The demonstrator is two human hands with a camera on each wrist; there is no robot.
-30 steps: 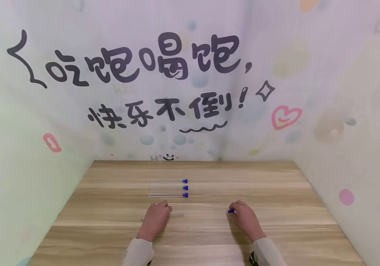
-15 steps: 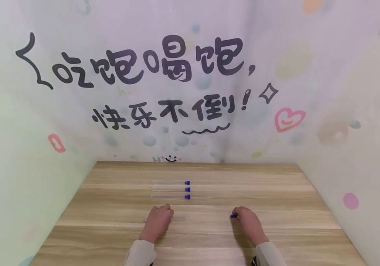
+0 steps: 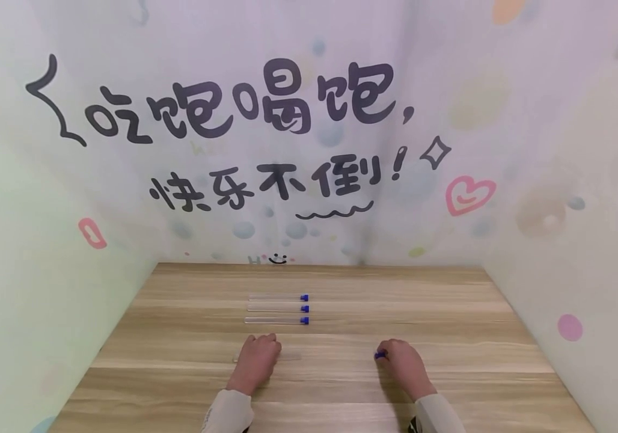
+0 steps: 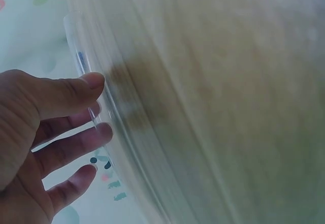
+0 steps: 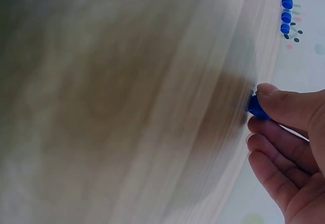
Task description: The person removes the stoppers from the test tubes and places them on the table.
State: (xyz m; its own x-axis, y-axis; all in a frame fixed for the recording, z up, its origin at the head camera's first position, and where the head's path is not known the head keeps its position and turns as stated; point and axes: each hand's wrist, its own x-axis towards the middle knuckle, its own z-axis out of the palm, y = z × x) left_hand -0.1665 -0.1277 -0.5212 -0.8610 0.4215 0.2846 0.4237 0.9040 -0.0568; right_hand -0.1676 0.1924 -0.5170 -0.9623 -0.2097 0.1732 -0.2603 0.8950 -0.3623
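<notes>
My left hand [image 3: 256,359] pinches a clear test tube [image 4: 108,113] between thumb and fingers. The tube lies sideways close over the table, its open end [image 3: 294,356] pointing right. To the right, my right hand [image 3: 403,364] pinches a small blue cap [image 5: 257,107] between thumb and forefinger; part of the cap is hidden by the thumb. A wide gap separates the cap from the tube. Farther back, three clear tubes with blue caps lie in parallel: a near one [image 3: 273,320], a middle one [image 3: 273,308] and a far one [image 3: 273,297], caps to the right.
The wood-grain table [image 3: 341,391] meets a white printed wall [image 3: 309,240] at the back, with black lettering and a pink heart [image 3: 470,196]. White side walls stand left and right. Pale sleeves [image 3: 228,412] cover both wrists.
The whole head view has shifted slightly right and down. My right hand has come a little nearer with the cap. My left hand keeps its hold on the tube, nearly still.
</notes>
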